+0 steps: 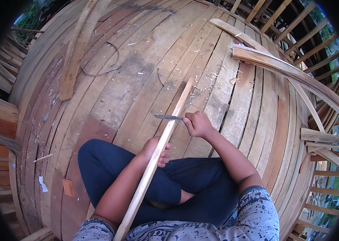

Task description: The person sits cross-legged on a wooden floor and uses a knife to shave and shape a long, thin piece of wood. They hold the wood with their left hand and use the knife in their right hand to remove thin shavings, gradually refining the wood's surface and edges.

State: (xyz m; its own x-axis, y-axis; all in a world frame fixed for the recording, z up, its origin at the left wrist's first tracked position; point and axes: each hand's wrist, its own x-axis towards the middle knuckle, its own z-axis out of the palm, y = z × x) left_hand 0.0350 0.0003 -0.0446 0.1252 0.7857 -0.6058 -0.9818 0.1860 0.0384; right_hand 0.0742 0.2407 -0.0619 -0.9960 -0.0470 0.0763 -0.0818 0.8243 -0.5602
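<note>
A long pale wooden strip (153, 164) slants from beside my body up to the plank floor, crossing over my folded legs. My left hand (156, 152) is wrapped round it from below near its middle, with the fingertips showing on its right side. Further up, my right hand (197, 124) is closed on the handle end of a knife (164, 117). The dark, narrow blade lies crosswise on the strip and points left. Most of the handle is hidden in my fist.
A wide board (73, 66) lies at the far left. Long curved planks (278, 66) rest at the right, near slatted railings (318, 38). Pale shavings are scattered over the plank floor (137, 104). A small reddish wood piece (68, 187) lies left of my knee.
</note>
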